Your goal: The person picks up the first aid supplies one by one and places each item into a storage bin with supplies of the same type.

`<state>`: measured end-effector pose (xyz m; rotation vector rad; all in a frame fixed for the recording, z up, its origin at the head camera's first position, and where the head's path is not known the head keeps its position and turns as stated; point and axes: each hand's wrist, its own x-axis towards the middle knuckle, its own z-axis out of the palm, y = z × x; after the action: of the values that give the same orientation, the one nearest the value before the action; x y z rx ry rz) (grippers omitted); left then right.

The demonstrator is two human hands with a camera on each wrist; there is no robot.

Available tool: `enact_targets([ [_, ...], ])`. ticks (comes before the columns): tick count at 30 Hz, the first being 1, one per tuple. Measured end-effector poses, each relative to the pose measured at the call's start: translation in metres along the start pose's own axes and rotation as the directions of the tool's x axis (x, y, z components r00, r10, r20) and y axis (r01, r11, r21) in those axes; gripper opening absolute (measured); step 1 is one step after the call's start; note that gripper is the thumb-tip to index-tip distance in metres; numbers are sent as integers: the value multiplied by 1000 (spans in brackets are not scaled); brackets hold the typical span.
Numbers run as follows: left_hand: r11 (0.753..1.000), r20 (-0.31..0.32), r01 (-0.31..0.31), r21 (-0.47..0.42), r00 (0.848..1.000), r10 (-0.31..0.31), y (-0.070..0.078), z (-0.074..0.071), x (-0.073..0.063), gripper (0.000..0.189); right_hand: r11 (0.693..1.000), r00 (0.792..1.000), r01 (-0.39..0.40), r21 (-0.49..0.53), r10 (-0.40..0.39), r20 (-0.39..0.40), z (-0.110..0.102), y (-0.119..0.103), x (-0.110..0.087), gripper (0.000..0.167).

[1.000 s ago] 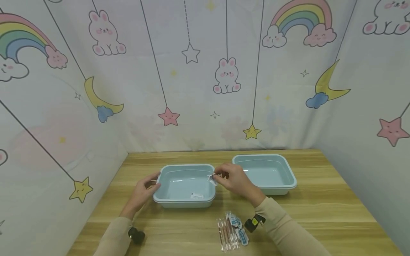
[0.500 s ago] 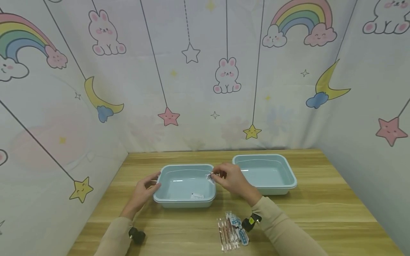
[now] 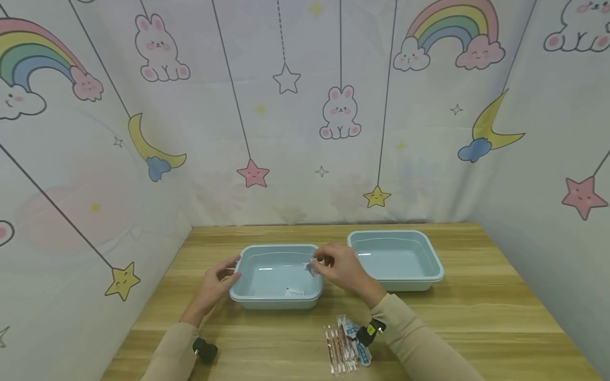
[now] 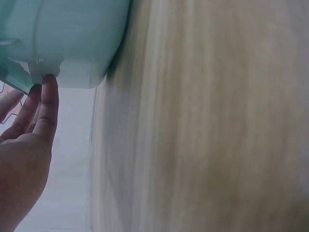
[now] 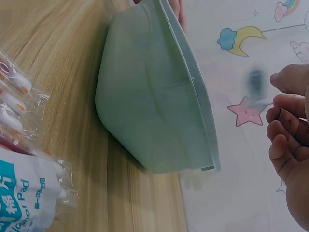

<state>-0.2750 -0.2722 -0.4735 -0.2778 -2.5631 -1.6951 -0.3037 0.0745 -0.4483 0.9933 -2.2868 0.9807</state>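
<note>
My left hand [image 3: 214, 286] rests at the left end of a light blue plastic basin [image 3: 276, 304]. Its straight fingers [image 4: 47, 104] touch the basin's outer wall in the left wrist view. Over the basin's right rim is my right hand [image 3: 340, 270], thumb and forefinger apart. Just off those fingertips a small white-and-blue packet [image 3: 310, 268] is in the air; in the right wrist view this packet [image 5: 256, 82] is a blur with a gap to the thumb. Inside the basin, near the front wall, lies a small white packet [image 3: 295, 291].
Another light blue basin [image 3: 395, 284] stands to the right, farther back. In front lie several clear-wrapped cotton swabs [image 3: 337, 349], beside blue-and-white alcohol pad sachets [image 3: 364, 355]. A patterned curtain [image 3: 295, 201] rises behind the wooden table [image 3: 267, 344].
My right hand has moved slightly left, and its pinch on the small packet has come apart. The packet has left the fingertips. My left hand stays at the basin.
</note>
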Motion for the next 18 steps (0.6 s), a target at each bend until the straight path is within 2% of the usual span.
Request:
enact_targets([
  [6, 999, -4, 15, 31, 1000, -15, 1, 1, 1, 49, 1000, 1000, -3, -8, 3, 8, -3, -1, -2, 10],
  [18, 1000, 1, 20, 21, 1000, -20, 2, 1, -1, 49, 998, 997, -67, 12, 66, 44, -12, 0, -6, 9],
])
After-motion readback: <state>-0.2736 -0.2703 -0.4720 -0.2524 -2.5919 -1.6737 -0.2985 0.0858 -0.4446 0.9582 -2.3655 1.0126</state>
